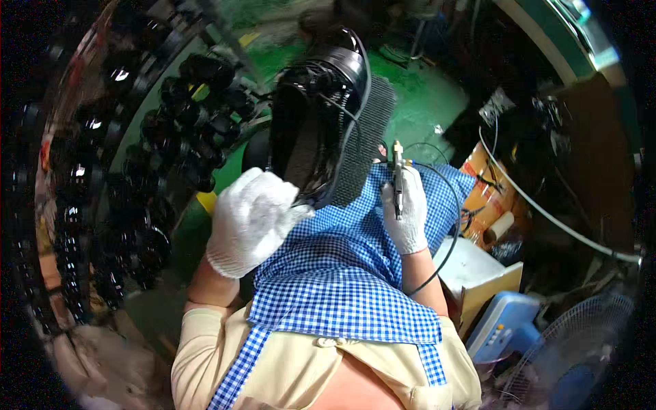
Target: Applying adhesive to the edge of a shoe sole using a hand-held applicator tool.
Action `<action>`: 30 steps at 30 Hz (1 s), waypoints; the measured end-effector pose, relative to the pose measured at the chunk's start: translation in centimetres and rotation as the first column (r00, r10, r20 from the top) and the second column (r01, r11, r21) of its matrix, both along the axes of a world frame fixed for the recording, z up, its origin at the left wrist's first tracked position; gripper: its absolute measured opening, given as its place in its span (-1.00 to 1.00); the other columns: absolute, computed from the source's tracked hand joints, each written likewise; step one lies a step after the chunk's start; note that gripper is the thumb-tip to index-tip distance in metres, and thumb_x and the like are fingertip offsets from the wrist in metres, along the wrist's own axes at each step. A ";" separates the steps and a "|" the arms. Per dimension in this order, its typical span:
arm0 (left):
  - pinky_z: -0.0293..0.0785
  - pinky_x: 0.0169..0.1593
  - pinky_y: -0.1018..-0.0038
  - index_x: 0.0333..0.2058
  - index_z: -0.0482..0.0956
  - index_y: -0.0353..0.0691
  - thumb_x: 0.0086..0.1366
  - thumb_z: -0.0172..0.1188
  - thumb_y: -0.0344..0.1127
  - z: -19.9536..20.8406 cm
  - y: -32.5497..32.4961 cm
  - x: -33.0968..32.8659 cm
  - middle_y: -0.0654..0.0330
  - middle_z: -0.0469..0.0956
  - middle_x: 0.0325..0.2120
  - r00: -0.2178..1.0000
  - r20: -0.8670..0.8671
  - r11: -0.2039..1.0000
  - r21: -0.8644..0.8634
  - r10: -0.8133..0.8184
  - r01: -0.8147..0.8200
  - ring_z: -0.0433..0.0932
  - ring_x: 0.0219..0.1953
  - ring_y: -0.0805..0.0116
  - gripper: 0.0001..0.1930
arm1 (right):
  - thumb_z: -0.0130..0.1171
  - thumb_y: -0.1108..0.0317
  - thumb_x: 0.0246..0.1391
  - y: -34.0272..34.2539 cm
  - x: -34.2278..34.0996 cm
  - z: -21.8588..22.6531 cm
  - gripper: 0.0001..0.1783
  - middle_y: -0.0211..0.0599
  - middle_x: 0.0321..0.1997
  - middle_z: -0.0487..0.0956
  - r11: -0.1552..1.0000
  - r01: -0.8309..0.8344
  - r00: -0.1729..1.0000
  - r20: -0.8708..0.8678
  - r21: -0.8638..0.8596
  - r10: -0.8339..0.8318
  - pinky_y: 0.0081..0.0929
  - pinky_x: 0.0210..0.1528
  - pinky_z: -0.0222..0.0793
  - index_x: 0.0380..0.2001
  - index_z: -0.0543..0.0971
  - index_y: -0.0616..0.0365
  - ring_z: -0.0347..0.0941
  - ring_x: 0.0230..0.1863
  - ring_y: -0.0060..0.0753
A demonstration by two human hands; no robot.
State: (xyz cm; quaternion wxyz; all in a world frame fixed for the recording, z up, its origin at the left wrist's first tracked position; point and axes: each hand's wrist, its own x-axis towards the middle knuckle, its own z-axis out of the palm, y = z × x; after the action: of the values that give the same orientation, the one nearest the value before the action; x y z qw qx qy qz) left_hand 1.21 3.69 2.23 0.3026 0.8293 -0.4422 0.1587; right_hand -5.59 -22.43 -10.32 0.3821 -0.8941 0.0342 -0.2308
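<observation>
A glossy black shoe (335, 68), dark and partly blurred, lies in front of me with its rounded toe pointing away. Beneath its right side shows a dark grey textured pad (372, 130). My left hand (249, 219), in a white knit glove, is closed at the shoe's near end; the thumb and fingertips meet its edge. My right hand (408, 212), also gloved in white, is wrapped round a slim metal spray gun (398, 178) held upright beside the pad. A thin dark hose (456, 212) runs from the gun and loops down past my right forearm.
Racks of glossy black shoes (198, 109) curve along the left. A blue-checked apron (342, 273) covers my lap. To the right are an open carton (471, 270), a cardboard piece (488, 205), a pale hose (547, 212) and a fan (581, 348). The floor (430, 96) is green.
</observation>
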 end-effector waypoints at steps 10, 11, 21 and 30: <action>0.57 -0.26 0.29 -0.10 0.68 -0.08 0.00 0.55 -0.47 0.1 -1.4 -2.5 0.15 0.58 -0.21 0.991 -0.127 0.989 0.144 -0.027 0.046 0.59 -0.30 0.14 -0.56 | 0.29 0.30 0.27 2.0 2.8 -6.3 -0.79 -0.09 -0.28 0.52 0.993 0.061 0.995 -0.081 0.103 -0.053 -0.20 -0.24 0.48 -0.17 0.61 0.23 0.55 -0.26 0.01; 0.58 -0.25 0.30 -0.08 0.70 -0.05 0.00 0.55 -0.47 0.1 -1.3 -2.8 0.16 0.58 -0.18 0.991 -0.121 0.992 0.112 -0.048 0.061 0.60 -0.28 0.17 -0.55 | 0.31 0.30 0.26 2.3 3.2 -7.0 -0.78 -0.09 -0.30 0.51 0.995 0.044 0.992 -0.126 0.095 -0.031 -0.21 -0.26 0.46 -0.18 0.60 0.23 0.52 -0.30 0.01; 0.60 -0.10 0.31 -0.20 0.79 0.09 -0.18 0.52 -0.55 0.1 0.3 -2.0 0.31 0.55 -0.23 0.989 0.087 0.971 0.217 -0.118 0.097 0.59 -0.14 0.20 -0.50 | 0.22 0.29 0.37 -1.2 -3.0 -0.8 -0.80 -0.34 -0.34 0.47 0.520 -0.046 0.987 -0.043 0.853 0.157 -0.43 -0.26 0.34 -0.14 0.58 0.22 0.37 -0.35 -0.46; 0.62 -0.11 0.30 -0.25 0.80 0.14 -0.25 0.48 -0.54 -0.3 0.3 -2.1 0.31 0.54 -0.23 0.994 0.054 0.969 0.232 -0.094 0.079 0.59 -0.15 0.18 -0.49 | 0.25 0.32 0.36 -0.4 -0.7 0.6 -0.79 -0.32 -0.37 0.46 0.590 -0.085 0.989 -0.005 0.803 0.150 -0.47 -0.30 0.35 -0.10 0.57 0.23 0.36 -0.39 -0.48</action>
State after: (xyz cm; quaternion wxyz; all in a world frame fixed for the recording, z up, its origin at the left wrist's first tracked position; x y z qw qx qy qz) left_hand -0.90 3.96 1.97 0.1971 0.8331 -0.5028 0.1197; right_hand -6.31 -22.85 -9.72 0.7548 -0.6362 0.0888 -0.1329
